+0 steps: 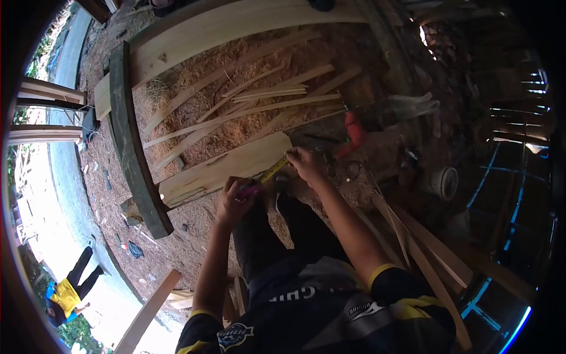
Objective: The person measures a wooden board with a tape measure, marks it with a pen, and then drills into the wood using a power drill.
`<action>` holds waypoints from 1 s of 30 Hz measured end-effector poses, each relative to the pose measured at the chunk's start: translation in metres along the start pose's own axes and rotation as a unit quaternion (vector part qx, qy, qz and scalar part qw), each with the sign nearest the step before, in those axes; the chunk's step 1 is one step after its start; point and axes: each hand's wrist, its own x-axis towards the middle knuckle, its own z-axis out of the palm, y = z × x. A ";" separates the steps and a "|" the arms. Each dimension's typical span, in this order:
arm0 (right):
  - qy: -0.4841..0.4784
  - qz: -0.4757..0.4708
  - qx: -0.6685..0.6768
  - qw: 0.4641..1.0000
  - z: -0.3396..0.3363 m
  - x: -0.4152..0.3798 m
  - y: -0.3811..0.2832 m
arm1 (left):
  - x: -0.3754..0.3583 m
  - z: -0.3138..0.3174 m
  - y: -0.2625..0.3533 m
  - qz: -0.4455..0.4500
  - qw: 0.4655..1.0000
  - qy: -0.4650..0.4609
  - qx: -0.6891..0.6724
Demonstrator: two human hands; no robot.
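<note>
My left hand [232, 203] is wrapped round the pink-purple case of a tape measure [247, 192]. A short length of yellow tape blade [274, 169] runs from it up to my right hand [305, 164], whose fingers pinch the free end. Both hands are at the near edge of a pale wooden plank [224, 169], with the blade close beside its right end. A red power drill [354, 131] with a thin bit lies just beyond my right hand.
Thin wood strips [253, 106] lie over sawdust beyond the plank. A dark beam [132, 135] crosses at left, and a long wide board [236, 32] lies at the back. Loose boards [430, 253] and a white bucket [447, 183] are at right. A person in yellow [66, 295] stands outside.
</note>
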 end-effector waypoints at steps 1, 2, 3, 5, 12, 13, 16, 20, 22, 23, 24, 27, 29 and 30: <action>-0.030 -0.029 -0.036 0.998 -0.006 0.016 0.011 | 0.000 0.016 -0.015 -0.008 1.000 -0.002 0.000; -0.062 -0.056 -0.074 0.994 -0.011 0.027 0.022 | -0.005 0.033 -0.029 -0.003 0.999 0.044 -0.007; -0.069 -0.044 -0.075 0.994 -0.014 0.032 0.022 | -0.012 0.047 -0.041 -0.001 0.996 0.091 -0.013; -0.123 -0.065 -0.226 0.964 -0.013 0.031 0.006 | -0.024 0.069 -0.051 -0.042 0.997 0.056 -0.035; -0.136 -0.275 -0.393 0.867 -0.010 0.077 0.018 | -0.005 0.116 -0.042 -0.114 0.984 0.028 -0.136; -0.127 -0.289 -0.407 0.857 -0.008 0.082 0.017 | -0.002 0.118 -0.041 -0.163 0.970 0.018 -0.181; -0.138 -0.289 -0.396 0.860 -0.007 0.103 0.018 | 0.008 0.126 -0.052 -0.153 0.979 0.040 -0.131; -0.178 -0.293 -0.369 0.864 -0.002 0.118 0.032 | 0.010 0.147 -0.065 -0.210 0.960 0.071 -0.172; -0.184 -0.296 -0.394 0.851 0.000 0.115 0.029 | 0.004 0.168 -0.079 -0.271 0.921 0.140 -0.244; -0.189 -0.301 -0.417 0.836 0.001 0.113 0.026 | 0.002 0.174 -0.082 -0.273 0.920 0.139 -0.245; -0.190 -0.299 -0.418 0.836 0.000 0.113 0.025 | 0.004 0.177 -0.081 -0.292 0.897 0.134 -0.303; -0.197 -0.303 -0.427 0.829 -0.001 0.112 0.023 | 0.013 0.183 -0.079 -0.333 0.852 0.103 -0.391; -0.195 -0.314 -0.429 0.824 -0.001 0.113 0.024 | 0.024 0.184 -0.076 -0.354 0.832 0.077 -0.421; -0.195 -0.314 -0.429 0.824 -0.001 0.112 0.026 | 0.028 0.187 -0.076 -0.365 0.819 0.088 -0.434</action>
